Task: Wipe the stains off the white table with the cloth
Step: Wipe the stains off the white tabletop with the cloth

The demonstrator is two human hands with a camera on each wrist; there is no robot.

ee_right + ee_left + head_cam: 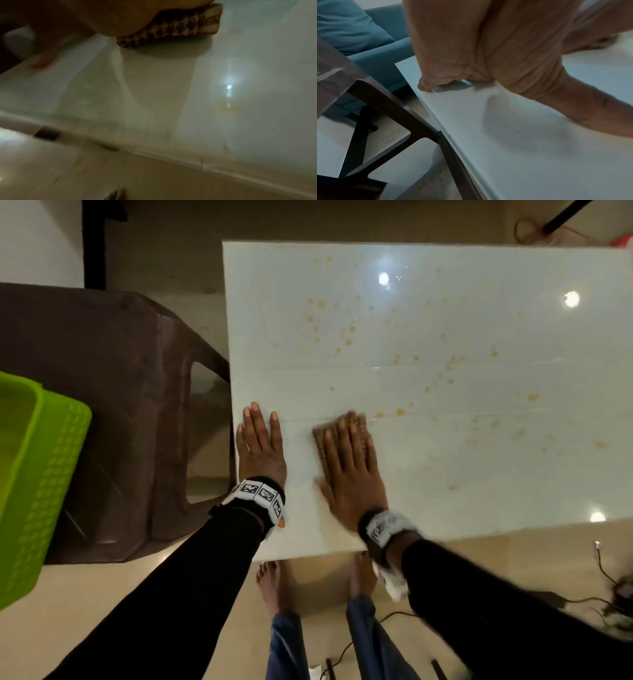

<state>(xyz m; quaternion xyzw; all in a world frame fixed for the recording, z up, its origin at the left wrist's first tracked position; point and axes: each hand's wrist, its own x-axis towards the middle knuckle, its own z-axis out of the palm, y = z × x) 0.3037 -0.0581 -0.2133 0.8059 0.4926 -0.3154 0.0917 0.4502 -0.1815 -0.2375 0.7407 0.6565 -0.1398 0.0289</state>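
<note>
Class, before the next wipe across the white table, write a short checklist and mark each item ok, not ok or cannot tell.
1. Cloth flat under the right hand: ok.
2. Left hand resting flat on the table: ok.
3. Table free of stains: not ok, many orange spots lie beyond the cloth.
4. Path to the spots clear: ok.
5. Cloth damp enough: cannot tell.

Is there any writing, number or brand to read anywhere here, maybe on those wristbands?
No readable text in any view.
Left wristband: black-and-white square code patterns, no letters or numbers.
Right wristband: dark marks, too blurred to read.
Green basket, cloth and white table: no labels visible.
</note>
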